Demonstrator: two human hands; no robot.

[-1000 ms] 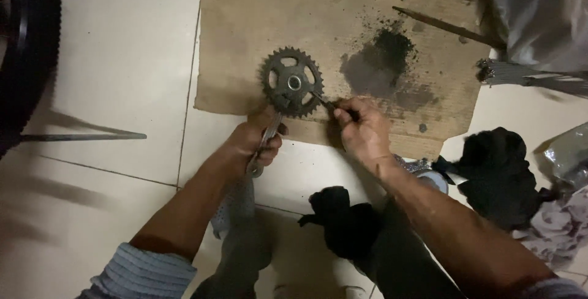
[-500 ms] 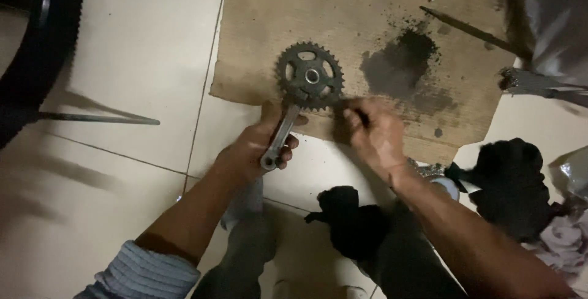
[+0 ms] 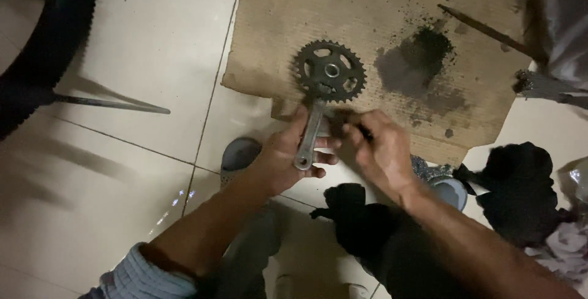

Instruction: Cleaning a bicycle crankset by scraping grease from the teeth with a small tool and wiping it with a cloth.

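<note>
One toothed crankset; one cardboard sheet; two hands; one tyre; two black rags.

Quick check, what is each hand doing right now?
Left hand: closed on the crank arm of the chainring.
Right hand: fingers curled around a small dark thing, unclear what.

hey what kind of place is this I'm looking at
Probably an informal bicycle repair spot on a tiled floor. A knobby tyre stands at the left, a grease-stained cardboard sheet serves as a work mat, and the left hand holds a crank arm with chainring while the right hand works beside it.
</note>
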